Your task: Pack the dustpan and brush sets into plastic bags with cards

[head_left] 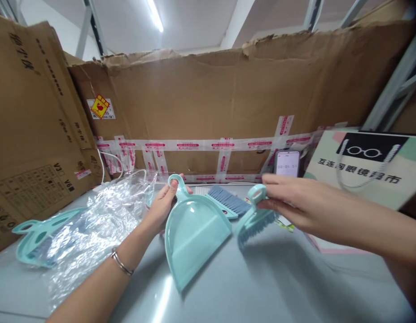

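A mint-green dustpan (196, 231) is tilted over the grey table, its handle loop gripped by my left hand (165, 202). Opposite it, my right hand (288, 197) is closed around a mint-green hand brush (256, 220), whose blue-grey bristles point down. The brush hangs just right of the dustpan's edge, and the two look slightly apart. Behind them lies another brush (228, 199) with its blue bristles turned upward, partly hidden by the dustpan. My left wrist wears a metal bangle.
Crumpled clear plastic wrap (103, 233) covers part of the table's left side, next to another mint-green dustpan piece (32, 242). A phone (287, 163) showing a timer leans at the back. A paper bag (362, 166) stands right. Cardboard (194, 98) walls the rear.
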Tool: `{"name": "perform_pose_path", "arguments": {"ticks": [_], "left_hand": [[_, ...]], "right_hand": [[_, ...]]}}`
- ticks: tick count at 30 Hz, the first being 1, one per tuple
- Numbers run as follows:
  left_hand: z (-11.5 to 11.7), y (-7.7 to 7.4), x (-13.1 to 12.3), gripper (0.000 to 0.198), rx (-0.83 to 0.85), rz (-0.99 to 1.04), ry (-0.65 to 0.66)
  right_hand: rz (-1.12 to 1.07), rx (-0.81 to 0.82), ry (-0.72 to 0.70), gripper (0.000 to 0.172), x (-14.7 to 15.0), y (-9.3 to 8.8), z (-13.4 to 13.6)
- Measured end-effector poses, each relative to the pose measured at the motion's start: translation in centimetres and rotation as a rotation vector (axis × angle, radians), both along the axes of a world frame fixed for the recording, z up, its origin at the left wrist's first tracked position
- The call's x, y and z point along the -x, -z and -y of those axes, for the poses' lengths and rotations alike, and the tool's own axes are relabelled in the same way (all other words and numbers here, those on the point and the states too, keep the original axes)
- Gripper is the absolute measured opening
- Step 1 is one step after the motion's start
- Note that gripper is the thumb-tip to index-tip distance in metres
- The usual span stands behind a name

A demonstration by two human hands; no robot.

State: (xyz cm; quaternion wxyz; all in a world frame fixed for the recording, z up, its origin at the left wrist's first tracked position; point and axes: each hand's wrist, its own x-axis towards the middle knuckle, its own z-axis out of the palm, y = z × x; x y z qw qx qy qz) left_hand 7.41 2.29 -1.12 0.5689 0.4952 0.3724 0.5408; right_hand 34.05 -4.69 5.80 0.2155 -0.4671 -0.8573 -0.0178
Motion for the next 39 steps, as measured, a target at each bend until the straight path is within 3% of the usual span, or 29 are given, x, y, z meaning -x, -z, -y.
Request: {"name": "perform_pose_path", "arguments": {"ticks": [2, 6, 9, 12, 14, 19, 24, 29, 39], "left_hand": [[0.1, -0.1, -0.1, 0.059, 0.017, 0.014, 0.001], [0.0, 0.0, -0.2, 0.061, 0.029, 0.024, 0.023], [-0.2, 0.6, -0.3, 0.062, 0.040, 0.013, 0.083], [-0.3, 1.4, -0.6, 0.064, 0.075, -0.007, 0.137], [-0.3, 1.8, -0.7, 0.066, 0.088, -0.014, 0.162], [-0.2, 1.9, -1.1, 0.062, 0.075, 0.033, 0.207], [0.0, 2.0, -1.3, 0.061, 0.113, 0.039, 0.173], [0.1, 1.8, -1.4, 0.062, 0.136, 0.056, 0.151], [0.4, 1.6, -1.4, 0.065, 0.132, 0.039, 0.156]], "right_hand": [[-0.136, 0.075, -0.154, 0.022, 0.6, -0.9, 0.1], [-0.540, 0.462, -0.281, 0.020, 3.0, -1.0, -0.6], [-0.739, 0.690, -0.233, 0.017, 6.1, 1.2, -2.3], [-0.853, 0.736, -0.136, 0.011, 9.1, 4.0, -4.1], [-0.884, 0.673, -0.107, 0.010, 10.3, 5.2, -4.9], [-0.781, 0.286, -0.032, 0.007, 11.1, 6.3, -4.6], [-0.746, 0.144, 0.012, 0.008, 11.1, 7.6, -4.6], [-0.707, 0.109, 0.001, 0.004, 11.1, 8.6, -5.2], [-0.714, 0.107, 0.010, 0.007, 11.0, 8.5, -5.3]]}}
